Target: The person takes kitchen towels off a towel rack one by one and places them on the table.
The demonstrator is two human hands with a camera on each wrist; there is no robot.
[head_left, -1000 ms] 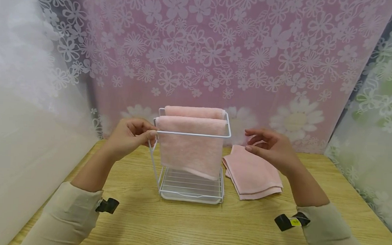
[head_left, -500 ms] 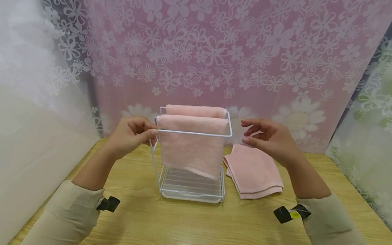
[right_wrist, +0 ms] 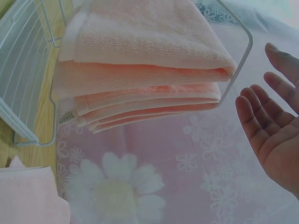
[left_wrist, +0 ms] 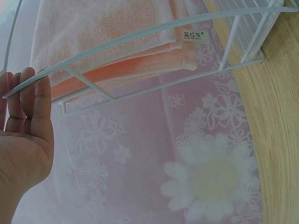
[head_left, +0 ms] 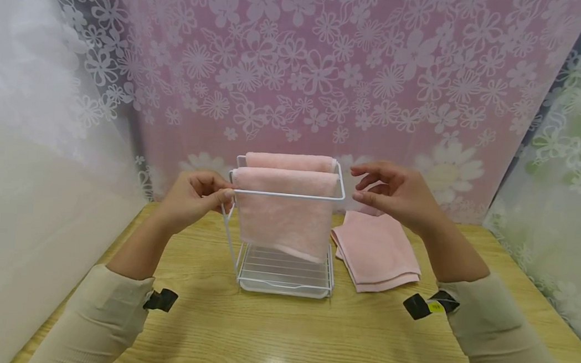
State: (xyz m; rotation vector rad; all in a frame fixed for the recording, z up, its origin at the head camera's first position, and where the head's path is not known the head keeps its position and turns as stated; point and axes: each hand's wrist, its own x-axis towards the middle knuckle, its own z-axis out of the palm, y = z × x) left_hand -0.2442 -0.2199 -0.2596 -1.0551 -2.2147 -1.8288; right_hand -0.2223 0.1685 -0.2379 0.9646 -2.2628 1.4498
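Note:
A white wire rack (head_left: 289,195) stands on the table, with pink towels draped over its upper bars. The front towel (head_left: 283,220) hangs down over the rack's lower shelf; the back towel (head_left: 291,161) shows only its top fold in the head view. My left hand (head_left: 194,200) pinches the rack's top left corner between thumb and fingers. In the left wrist view, those fingers (left_wrist: 42,98) curl at the white wire. To the right of the rack my right hand (head_left: 394,193) hovers in the air, fingers loosely bent and holding nothing. Below it a folded pink towel (head_left: 378,253) lies on the table.
A white tray (head_left: 284,288) sits under the wire shelf at the rack's base. Behind the wooden table (head_left: 271,336) hangs a pink flowered curtain (head_left: 296,93). Pale sheets stand at the left (head_left: 47,161) and right sides.
My right hand has moved up and to the left, closer to the rack's top right corner. My left hand keeps its hold on the rack, and the towels hang as before.

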